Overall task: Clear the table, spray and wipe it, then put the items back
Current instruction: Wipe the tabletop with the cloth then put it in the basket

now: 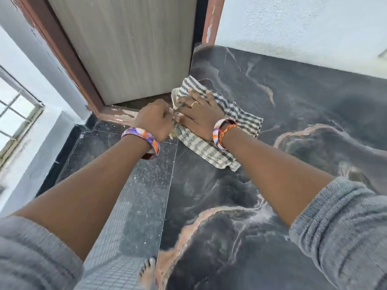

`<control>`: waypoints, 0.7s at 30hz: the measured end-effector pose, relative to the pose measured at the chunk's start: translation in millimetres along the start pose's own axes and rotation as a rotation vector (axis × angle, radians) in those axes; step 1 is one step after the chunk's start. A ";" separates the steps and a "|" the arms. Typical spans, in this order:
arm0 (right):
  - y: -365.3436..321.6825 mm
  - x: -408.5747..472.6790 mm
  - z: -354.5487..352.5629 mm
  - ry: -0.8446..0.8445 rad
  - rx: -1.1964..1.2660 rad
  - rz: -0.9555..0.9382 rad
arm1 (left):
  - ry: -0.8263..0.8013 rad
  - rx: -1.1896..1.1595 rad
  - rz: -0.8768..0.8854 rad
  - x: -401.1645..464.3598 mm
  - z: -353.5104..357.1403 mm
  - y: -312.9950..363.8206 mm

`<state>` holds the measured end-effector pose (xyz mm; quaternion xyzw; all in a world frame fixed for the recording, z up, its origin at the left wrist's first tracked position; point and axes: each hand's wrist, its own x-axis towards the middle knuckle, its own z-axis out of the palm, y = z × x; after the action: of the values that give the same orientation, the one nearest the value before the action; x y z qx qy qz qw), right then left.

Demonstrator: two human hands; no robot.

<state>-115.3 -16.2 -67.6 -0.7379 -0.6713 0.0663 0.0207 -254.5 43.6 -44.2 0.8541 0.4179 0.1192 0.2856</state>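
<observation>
While a dark marble-patterned table (293,114) fills the right of the view, a person presses a striped cloth (211,147) against it near its left edge. Spread flat on top of the cloth, the right hand (199,116) keeps its fingers straight and splayed, a ring (194,104) visible on one of them. Just to the left of that hand, and touching it, the left hand (155,120) is curled into a fist around a bunched corner of the same cloth, held past the table's edge. From under the right palm the fabric fans out toward the far corner of the table and back toward the person, lying loosely folded on the marble, while part of it hangs off the edge below the left hand's grip. Colourful bangles (144,141) circle both wrists, and grey sleeves (343,231) are pushed up on both forearms. Beyond the hands stand a pale door (129,49) in a brown frame and a white wall (303,26); beneath the left arm lies a dark speckled floor (134,197), with a bare foot (148,273) at the table's near edge.
</observation>
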 end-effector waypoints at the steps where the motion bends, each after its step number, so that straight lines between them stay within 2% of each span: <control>1: -13.2 -14.2 1.4 0.007 0.004 -0.008 | -0.014 0.011 0.013 -10.2 -1.9 -3.9; 6: -72.5 -73.4 8.6 0.023 0.025 -0.014 | -0.035 0.083 0.081 -53.5 -9.6 -13.5; 10: -113.1 -115.8 14.9 0.010 0.039 -0.034 | 0.014 0.046 0.154 -87.8 -7.7 -13.5; 12: -130.2 -137.2 17.0 0.002 0.041 -0.048 | -0.011 0.036 0.154 -103.6 -3.2 -11.3; 21: -157.7 -211.1 29.4 -0.003 0.031 -0.018 | -0.024 0.115 0.195 -142.2 10.8 29.7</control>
<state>-293.9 -212.3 -63.0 -0.7315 -0.6766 0.0777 0.0315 -319.0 -86.3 -30.5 0.9071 0.3355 0.1121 0.2283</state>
